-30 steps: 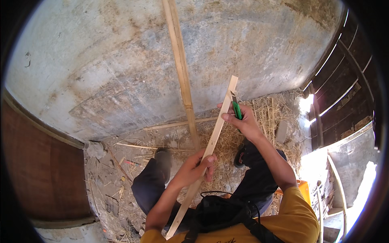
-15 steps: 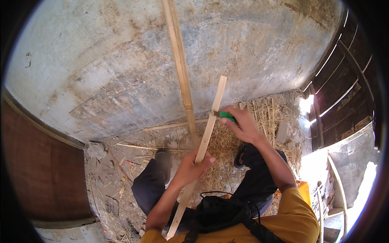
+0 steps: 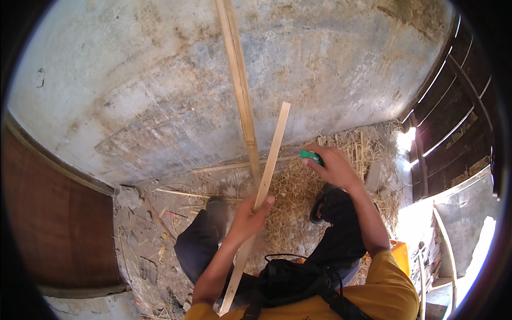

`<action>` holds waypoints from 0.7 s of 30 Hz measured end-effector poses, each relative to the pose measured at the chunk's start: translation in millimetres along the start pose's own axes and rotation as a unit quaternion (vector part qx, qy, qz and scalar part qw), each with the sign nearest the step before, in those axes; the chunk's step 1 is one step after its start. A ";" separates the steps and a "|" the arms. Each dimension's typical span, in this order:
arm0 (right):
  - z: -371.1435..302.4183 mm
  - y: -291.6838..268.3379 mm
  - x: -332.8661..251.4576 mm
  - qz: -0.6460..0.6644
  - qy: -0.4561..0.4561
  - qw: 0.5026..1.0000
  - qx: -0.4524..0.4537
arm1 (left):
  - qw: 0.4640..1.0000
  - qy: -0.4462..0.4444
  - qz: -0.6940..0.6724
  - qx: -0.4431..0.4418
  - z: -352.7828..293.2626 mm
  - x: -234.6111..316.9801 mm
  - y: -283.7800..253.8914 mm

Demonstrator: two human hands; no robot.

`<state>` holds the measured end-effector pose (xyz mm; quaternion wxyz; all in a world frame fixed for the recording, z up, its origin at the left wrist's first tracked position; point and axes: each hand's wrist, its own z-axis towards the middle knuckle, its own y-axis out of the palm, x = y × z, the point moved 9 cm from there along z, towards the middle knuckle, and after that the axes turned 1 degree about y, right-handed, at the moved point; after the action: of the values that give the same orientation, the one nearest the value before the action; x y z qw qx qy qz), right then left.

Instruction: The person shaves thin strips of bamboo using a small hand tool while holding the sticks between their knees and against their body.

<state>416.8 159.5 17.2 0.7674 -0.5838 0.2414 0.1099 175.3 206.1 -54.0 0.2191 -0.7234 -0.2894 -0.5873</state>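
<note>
Your left hand is clamped on a thin, flat wooden slat, its far end tilted right. Your right hand, closed round a small green tool, hovers over dry straw near the rough concrete wall.

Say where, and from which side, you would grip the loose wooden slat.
Grip the slat at mid-length, where the left hand wraps it now, coming from its left side. It is long, thin and tilted, so a middle hold probably balances it; the right hand holds a green tool.
</note>
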 end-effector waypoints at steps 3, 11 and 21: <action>-2.8 -3.7 -32.4 0.081 -0.059 0.995 0.025 | 0.998 0.034 0.037 -0.022 3.2 2.5 -0.8; -24.8 49.1 -69.3 0.064 -0.181 0.981 -0.023 | 1.000 0.012 0.021 0.008 1.6 6.0 -10.3; -27.1 60.1 -81.1 0.032 -0.213 0.976 -0.020 | 0.988 0.113 0.084 0.064 1.1 15.1 -19.5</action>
<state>313.5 160.7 1.6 0.7854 -0.5542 0.0891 0.2610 165.1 223.5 -39.9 0.3446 -0.6587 -0.2380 -0.6251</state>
